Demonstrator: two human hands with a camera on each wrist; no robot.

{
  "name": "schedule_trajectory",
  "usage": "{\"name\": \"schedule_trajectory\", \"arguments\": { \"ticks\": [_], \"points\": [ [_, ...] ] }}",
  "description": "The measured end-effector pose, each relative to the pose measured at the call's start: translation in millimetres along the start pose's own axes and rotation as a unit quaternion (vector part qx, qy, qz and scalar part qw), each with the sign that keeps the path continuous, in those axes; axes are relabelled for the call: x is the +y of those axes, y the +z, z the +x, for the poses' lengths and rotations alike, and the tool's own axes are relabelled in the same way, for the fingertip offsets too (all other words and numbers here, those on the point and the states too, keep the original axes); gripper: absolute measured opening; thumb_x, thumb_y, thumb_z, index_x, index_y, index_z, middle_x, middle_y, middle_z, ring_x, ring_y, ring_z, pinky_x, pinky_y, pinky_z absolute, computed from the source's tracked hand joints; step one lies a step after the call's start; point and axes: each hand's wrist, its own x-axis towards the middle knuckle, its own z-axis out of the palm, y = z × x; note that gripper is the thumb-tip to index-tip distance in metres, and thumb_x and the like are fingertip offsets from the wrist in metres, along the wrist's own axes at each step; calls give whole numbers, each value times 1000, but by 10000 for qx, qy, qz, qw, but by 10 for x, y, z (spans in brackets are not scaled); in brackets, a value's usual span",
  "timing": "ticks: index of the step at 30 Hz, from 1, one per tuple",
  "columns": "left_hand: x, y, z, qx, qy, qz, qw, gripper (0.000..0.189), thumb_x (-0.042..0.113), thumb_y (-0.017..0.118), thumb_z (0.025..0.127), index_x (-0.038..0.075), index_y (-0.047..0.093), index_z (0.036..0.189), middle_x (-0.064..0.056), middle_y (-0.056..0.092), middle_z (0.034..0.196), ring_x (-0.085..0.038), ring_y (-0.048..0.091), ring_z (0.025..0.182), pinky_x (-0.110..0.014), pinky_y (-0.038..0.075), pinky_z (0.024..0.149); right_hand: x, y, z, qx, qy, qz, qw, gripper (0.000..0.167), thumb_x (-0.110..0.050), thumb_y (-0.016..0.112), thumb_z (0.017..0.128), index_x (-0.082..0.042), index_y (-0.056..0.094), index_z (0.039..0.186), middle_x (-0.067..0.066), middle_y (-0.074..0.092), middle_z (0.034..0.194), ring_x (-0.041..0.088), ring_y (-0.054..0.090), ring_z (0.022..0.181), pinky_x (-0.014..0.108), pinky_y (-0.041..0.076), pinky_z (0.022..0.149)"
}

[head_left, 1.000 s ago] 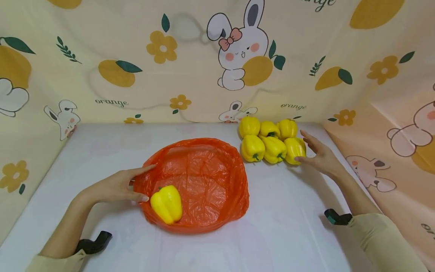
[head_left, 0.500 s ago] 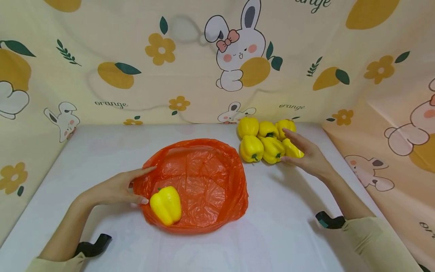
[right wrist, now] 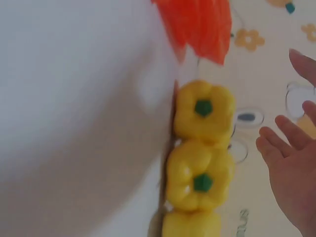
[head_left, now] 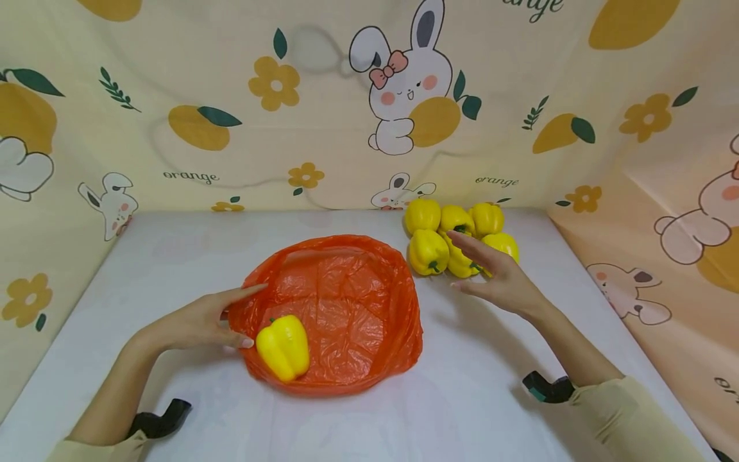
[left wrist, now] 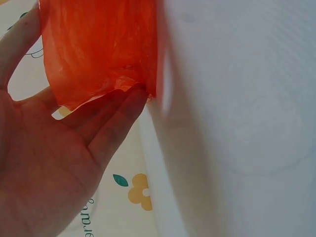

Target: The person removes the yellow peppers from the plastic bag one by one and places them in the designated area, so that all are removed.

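Note:
An open orange-red plastic bag lies spread like a bowl on the white table, with one yellow bell pepper inside at its front left. My left hand touches the bag's left side with extended fingers and a spread thumb; in the left wrist view some fingertips pass behind the red plastic. My right hand hovers with fingers spread, holding nothing, in front of several yellow bell peppers at the back right. It partly covers the middle front pepper in the head view.
The peppers stand in two rows against the back wall of patterned cloth. Another patterned cloth borders the table on the right. A black wrist device sits at the right sleeve.
My right hand has moved left along the front row of peppers, from the right end to the middle one. My left hand, the bag and the peppers stay in place.

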Motion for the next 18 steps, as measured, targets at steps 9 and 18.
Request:
{"name": "schedule_trajectory", "arguments": {
  "ticks": [9, 18],
  "points": [
    [-1, 14, 0, -18, -37, 112, 9999, 91, 37, 82, 79, 18, 35, 155, -22, 41, 151, -43, 42, 130, -52, 54, 92, -219, 277, 64, -291, -295, -149, 9990, 78, -10, 82, 82, -17, 45, 150, 6, 45, 152, 22, 42, 139, 24, 40, 107],
    [18, -4, -4, -81, -3, 291, 9995, 92, 39, 81, 80, 19, 34, 156, -20, 43, 150, -40, 44, 129, -59, 48, 98, -383, 530, 259, -676, -810, 82, 9944, 79, -13, 84, 80, -20, 46, 149, -6, 48, 150, 20, 48, 135, 40, 45, 106]
  ]
}}
